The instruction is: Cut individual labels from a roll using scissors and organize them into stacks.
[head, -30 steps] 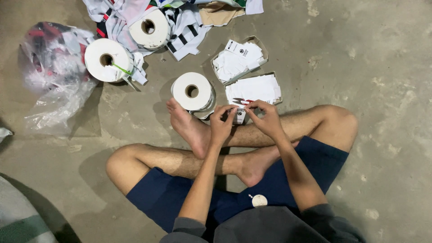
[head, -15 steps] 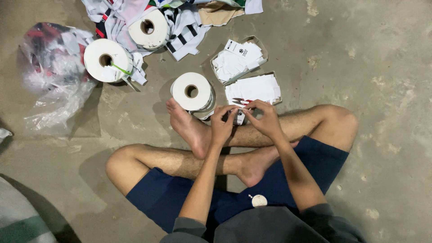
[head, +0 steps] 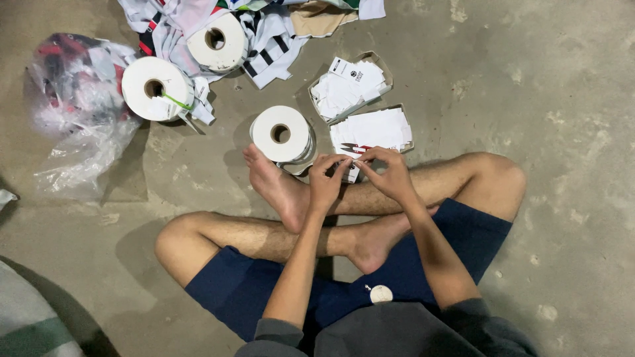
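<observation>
I sit cross-legged on a concrete floor in blue shorts. My left hand (head: 325,182) and my right hand (head: 389,173) meet above my shin and pinch a small white paper tag (head: 352,165) between their fingertips. Just beyond them lies a shallow cardboard tray of white tags (head: 374,127), with small red-handled snips (head: 356,149) at its near edge. A second tray of printed white tags (head: 347,84) sits behind it. A white tape roll (head: 281,134) stands by my left foot.
Two more white rolls (head: 153,88) (head: 217,41) lie at the upper left beside a heap of striped garments (head: 271,39). A clear plastic bag of clothes (head: 73,112) sits at the far left. Folded cloth (head: 30,317) shows at the bottom left corner.
Both hands stay together at the tag over my shin; only the fingers shift slightly. Nothing else has moved.
</observation>
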